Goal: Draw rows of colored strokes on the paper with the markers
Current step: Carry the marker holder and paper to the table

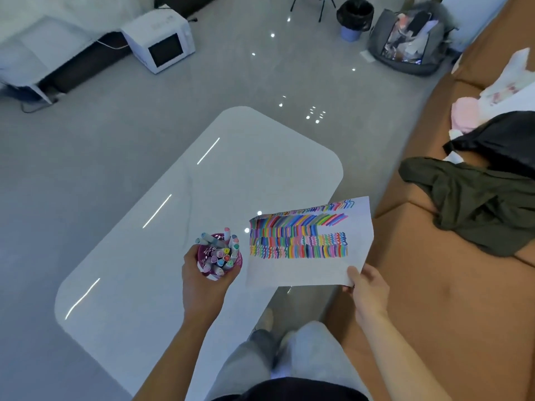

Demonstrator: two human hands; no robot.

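Observation:
My left hand grips a purple cup packed with several markers, caps up, above the near part of the white table. My right hand pinches the near right corner of a white paper. The sheet is lifted over the table's right edge, its far left corner curled. Several rows of coloured strokes fill its upper part; the lower strip is blank.
A brown sofa runs along the right, with a dark green garment, a black one and pink items on it. My legs in grey trousers stand between table and sofa. A white microwave, a bin and a grey bag sit on the far floor.

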